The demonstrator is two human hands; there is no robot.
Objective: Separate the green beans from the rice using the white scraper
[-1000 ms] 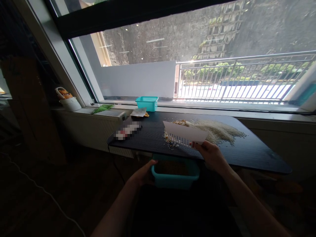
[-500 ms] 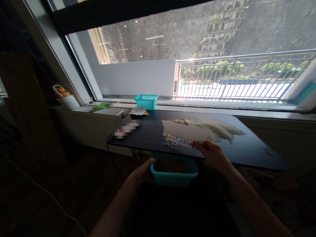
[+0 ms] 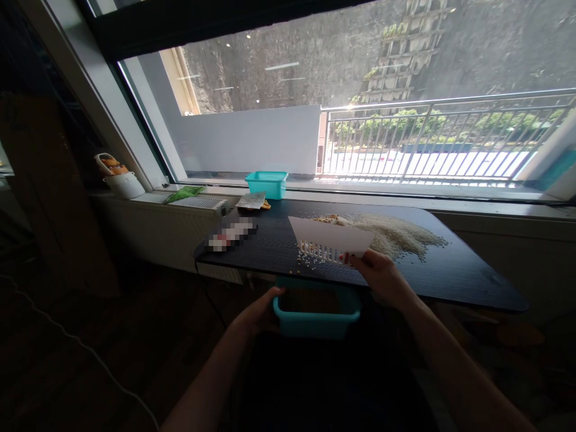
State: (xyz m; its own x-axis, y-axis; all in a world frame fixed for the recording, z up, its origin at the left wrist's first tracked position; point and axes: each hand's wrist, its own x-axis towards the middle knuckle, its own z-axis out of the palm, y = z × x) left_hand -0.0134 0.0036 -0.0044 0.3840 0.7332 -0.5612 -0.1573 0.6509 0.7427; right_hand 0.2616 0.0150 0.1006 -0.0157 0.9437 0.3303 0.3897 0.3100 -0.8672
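head view: a white slotted scraper is pinched at its right end by the fingers of the right hand. its long axis runs left to right across the dark table, with the toothed edge turned down onto the surface among loose grains. a teal tub is gripped at its left rim by the left hand, just below the table's near edge. a rice pile lies behind the scraper. a second teal tub is set by the wide window, where a railed balcony is seen.
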